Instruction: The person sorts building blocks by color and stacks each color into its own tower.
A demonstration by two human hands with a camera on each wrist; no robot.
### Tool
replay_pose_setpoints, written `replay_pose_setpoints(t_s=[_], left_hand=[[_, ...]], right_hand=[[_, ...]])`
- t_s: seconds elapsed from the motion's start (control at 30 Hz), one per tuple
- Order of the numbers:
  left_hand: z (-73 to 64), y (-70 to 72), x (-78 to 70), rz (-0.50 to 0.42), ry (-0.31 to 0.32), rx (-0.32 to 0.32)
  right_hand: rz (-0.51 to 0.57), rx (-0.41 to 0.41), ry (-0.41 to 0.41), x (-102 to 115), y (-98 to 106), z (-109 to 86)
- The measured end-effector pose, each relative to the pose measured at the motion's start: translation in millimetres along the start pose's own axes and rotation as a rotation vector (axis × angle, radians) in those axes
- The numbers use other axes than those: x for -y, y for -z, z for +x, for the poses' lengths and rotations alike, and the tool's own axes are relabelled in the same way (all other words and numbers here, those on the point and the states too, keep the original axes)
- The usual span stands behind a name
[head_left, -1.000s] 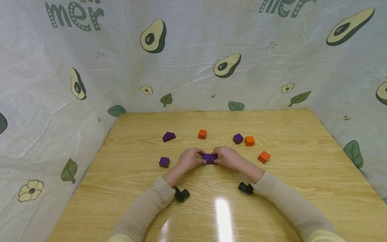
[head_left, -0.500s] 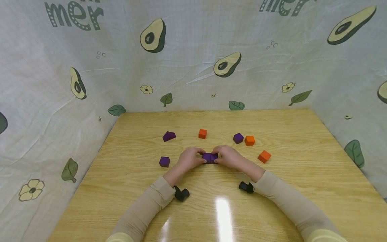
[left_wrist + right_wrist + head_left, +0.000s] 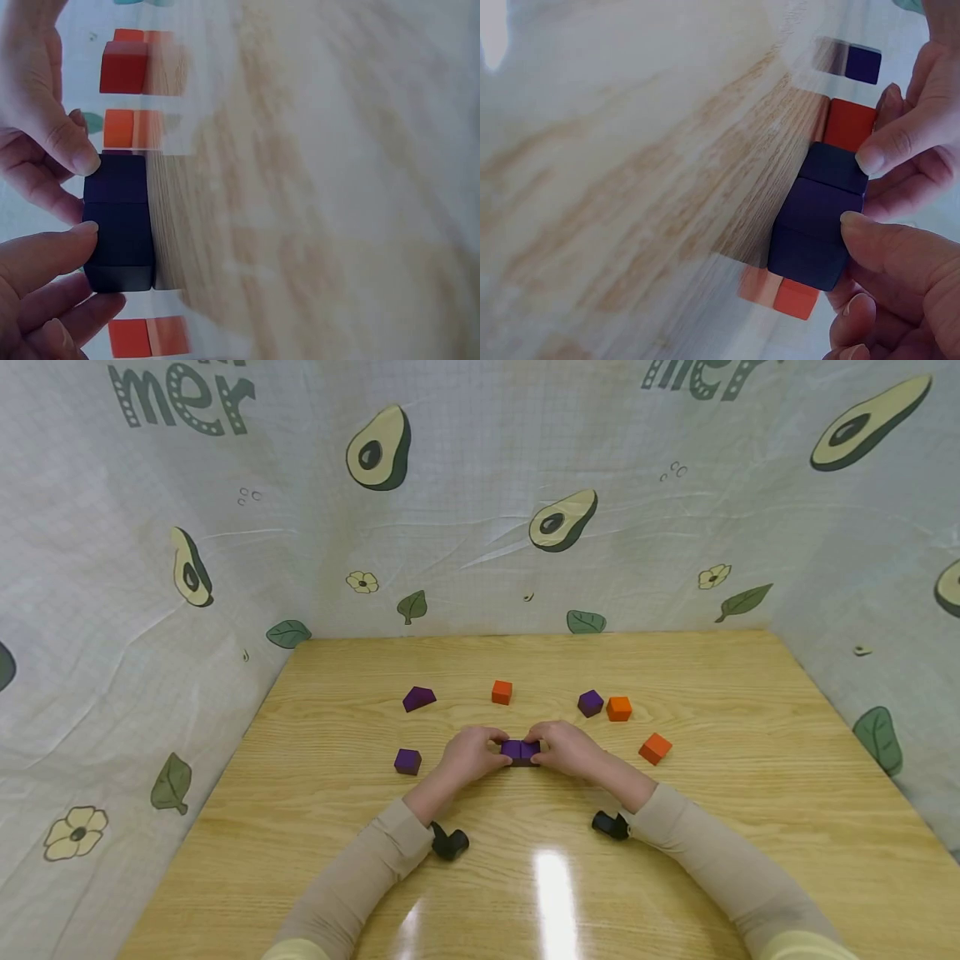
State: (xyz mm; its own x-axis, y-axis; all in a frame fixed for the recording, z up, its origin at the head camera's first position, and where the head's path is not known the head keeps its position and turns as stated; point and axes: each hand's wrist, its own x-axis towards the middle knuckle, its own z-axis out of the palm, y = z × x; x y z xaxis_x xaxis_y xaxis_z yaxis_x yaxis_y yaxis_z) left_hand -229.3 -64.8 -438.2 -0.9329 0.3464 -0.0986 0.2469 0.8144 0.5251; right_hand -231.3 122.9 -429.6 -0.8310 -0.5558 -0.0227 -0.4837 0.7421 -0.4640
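Two purple cubes (image 3: 521, 750) sit pressed side by side on the wooden table (image 3: 525, 877), forming one short bar. My left hand (image 3: 480, 752) pinches the left cube between thumb and fingers. My right hand (image 3: 553, 748) pinches the right cube the same way. In the left wrist view the joined purple cubes (image 3: 118, 221) lie between my left hand's thumb (image 3: 45, 259) and the other hand's thumb (image 3: 56, 131). The right wrist view shows the same purple pair (image 3: 817, 217) held by fingertips (image 3: 870, 159) from both sides.
Loose cubes lie around the hands: purple ones (image 3: 407, 761) (image 3: 418, 697) (image 3: 590, 702) and orange ones (image 3: 502, 692) (image 3: 618, 708) (image 3: 655, 747). An avocado-print cloth wall (image 3: 480, 527) encloses the table on three sides.
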Motion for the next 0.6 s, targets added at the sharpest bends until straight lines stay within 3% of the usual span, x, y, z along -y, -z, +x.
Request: replay_pose_setpoints(t_s=[0.17, 0.33, 0.6], left_hand=[[-4.7, 4.4, -0.6, -0.011, 0.017, -0.005], [-16.8, 25.0, 5.7, -0.060, 0.036, -0.054], [-39.5, 63.7, 46.6, -0.096, 0.064, -0.141]], right_hand=[[-0.001, 0.001, -0.009, 1.1, -0.2, -0.4], [-0.005, -0.002, -0.005, 3.8, 1.9, -1.8], [-0.001, -0.008, -0.008, 3.9, 1.1, -2.7]])
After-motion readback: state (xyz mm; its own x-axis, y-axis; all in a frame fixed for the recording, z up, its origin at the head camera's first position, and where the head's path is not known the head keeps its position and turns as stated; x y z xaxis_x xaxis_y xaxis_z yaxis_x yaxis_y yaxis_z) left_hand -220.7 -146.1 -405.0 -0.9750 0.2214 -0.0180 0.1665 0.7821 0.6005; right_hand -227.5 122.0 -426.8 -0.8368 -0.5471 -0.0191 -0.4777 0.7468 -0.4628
